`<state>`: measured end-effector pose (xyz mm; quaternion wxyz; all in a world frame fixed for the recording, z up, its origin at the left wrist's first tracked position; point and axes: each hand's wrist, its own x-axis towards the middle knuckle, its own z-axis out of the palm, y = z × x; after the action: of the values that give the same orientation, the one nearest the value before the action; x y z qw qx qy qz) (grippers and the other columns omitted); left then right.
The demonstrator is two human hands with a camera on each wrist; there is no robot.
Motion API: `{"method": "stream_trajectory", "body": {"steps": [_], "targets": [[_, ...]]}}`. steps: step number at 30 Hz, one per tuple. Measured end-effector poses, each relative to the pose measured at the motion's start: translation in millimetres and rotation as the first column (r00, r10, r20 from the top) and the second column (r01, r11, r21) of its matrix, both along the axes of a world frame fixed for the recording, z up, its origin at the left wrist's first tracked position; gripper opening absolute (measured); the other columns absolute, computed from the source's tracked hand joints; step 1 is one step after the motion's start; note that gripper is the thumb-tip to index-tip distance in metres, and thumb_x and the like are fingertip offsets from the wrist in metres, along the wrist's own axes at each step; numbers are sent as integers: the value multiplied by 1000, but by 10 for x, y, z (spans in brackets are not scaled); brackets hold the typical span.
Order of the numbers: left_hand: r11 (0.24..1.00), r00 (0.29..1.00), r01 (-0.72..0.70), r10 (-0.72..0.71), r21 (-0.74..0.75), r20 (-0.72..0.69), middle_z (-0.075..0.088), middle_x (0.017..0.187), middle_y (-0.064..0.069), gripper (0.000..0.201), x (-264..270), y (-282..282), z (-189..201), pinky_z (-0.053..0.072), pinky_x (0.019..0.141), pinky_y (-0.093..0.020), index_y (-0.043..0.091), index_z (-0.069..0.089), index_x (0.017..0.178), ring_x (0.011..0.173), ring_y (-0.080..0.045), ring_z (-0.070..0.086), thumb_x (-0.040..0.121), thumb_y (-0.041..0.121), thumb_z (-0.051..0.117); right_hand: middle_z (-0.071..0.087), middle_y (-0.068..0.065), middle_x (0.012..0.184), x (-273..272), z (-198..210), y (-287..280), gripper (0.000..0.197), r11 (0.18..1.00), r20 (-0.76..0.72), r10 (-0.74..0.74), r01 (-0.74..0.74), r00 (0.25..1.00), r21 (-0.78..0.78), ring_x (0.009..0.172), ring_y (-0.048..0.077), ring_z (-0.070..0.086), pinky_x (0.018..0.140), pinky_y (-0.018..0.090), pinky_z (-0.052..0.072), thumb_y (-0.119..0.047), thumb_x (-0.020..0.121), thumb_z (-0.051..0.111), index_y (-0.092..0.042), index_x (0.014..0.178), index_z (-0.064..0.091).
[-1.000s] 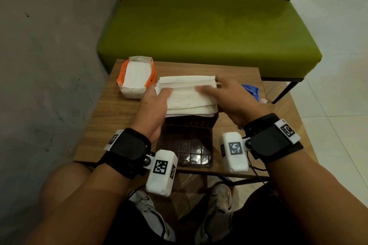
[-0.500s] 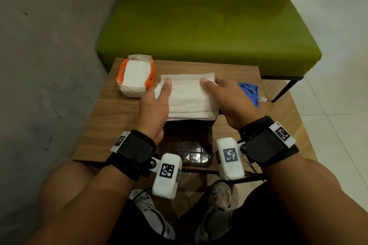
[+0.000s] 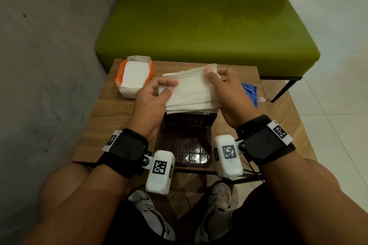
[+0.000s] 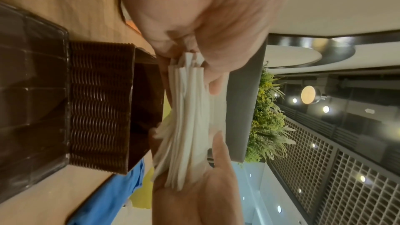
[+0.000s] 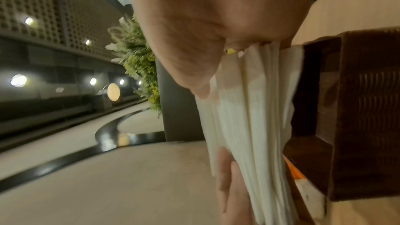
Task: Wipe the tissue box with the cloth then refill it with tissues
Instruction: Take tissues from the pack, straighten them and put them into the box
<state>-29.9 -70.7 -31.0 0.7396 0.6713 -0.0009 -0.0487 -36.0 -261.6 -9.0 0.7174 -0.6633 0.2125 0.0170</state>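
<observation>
A stack of white tissues is held just above the open dark brown woven tissue box, its far side tilted up. My left hand grips the stack's left end, thumb on top and fingers under. My right hand grips the right end the same way. The box's dark lid lies open flat toward me. A blue cloth lies on the table to the right, partly hidden behind my right hand.
An orange and white pack of tissues stands at the back left of the small wooden table. A green bench runs behind the table. A grey wall stands close on the left; a tiled floor lies to the right.
The hands went from lying flat on the stack to gripping its two ends, and the stack has been lifted and tilted above the box.
</observation>
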Motion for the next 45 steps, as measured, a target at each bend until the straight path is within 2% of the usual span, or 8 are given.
{"method": "stream_trajectory", "body": {"steps": [3, 7, 13, 19, 31, 35, 40, 45], "targets": [[995, 999, 16, -20, -94, -43, 73, 133, -10, 21, 28, 3, 14, 60, 98, -33, 8, 73, 122, 124, -25, 71, 107, 2, 60, 74, 11, 131, -15, 81, -63, 69, 949, -45, 166, -147, 985, 281, 117, 29, 75, 103, 51, 60, -54, 91, 76, -14, 143, 55], [991, 996, 64, -71, -116, -55, 75, 133, -8, 31, 72, 57, 18, 61, 99, -33, 6, 70, 131, 124, -22, 72, 101, -2, 67, 75, 18, 128, -20, 161, -154, 50, 904, -37, 216, -186, 976, 385, 114, 32, 76, 92, 44, 65, -28, 102, 68, -4, 144, 56], [987, 988, 143, -146, -68, -53, 73, 135, -3, 55, 90, 72, 45, 60, 99, -28, 11, 65, 142, 124, -14, 71, 91, -10, 74, 76, 19, 118, -9, 102, -272, 45, 977, 1, 74, -73, 997, 202, 81, 25, 76, 70, 42, 63, -3, 96, 74, -12, 134, 51], [980, 979, 192, -194, -50, -56, 69, 142, -6, 67, 101, 52, 56, 58, 99, -25, 13, 60, 148, 128, -13, 69, 89, -14, 75, 68, 21, 129, -83, 63, -303, 38, 984, 146, 138, -152, 980, 89, 101, 32, 74, 75, 39, 62, 9, 93, 69, -19, 120, 67], [924, 962, 270, -246, 270, -119, 72, 132, -2, 67, 358, 140, -51, 60, 105, -40, 23, 67, 143, 121, -18, 72, 84, -3, 86, 73, 16, 121, 130, 16, -395, 55, 959, -95, 253, -262, 963, -103, 113, 32, 73, 88, 34, 61, 15, 91, 69, -12, 139, 67], [866, 965, 264, -240, 425, -111, 73, 119, -25, 58, 460, 139, -93, 59, 104, -50, 19, 70, 138, 111, -37, 72, 86, 0, 86, 64, -1, 115, 135, -38, -336, 55, 898, -133, 254, -285, 958, -335, 107, 24, 67, 77, 22, 55, 7, 93, 73, -18, 141, 66], [736, 956, 263, -288, 623, -62, 70, 117, 5, 56, 551, 161, -56, 58, 95, -26, 14, 69, 140, 88, 4, 64, 88, 6, 86, 56, -4, 128, 158, -29, -254, 50, 728, -168, 290, -331, 942, -600, 110, 14, 54, 72, 17, 45, -2, 96, 72, -23, 141, 65], [593, 937, 258, -344, 762, -50, 65, 116, 3, 54, 638, 209, 16, 45, 83, -18, 17, 69, 141, 80, 2, 55, 90, 11, 86, 52, 13, 146, 211, -43, -125, 49, 556, -215, 342, -382, 915, -738, 118, 31, 62, 91, 33, 50, -6, 95, 69, -25, 141, 63]]}}
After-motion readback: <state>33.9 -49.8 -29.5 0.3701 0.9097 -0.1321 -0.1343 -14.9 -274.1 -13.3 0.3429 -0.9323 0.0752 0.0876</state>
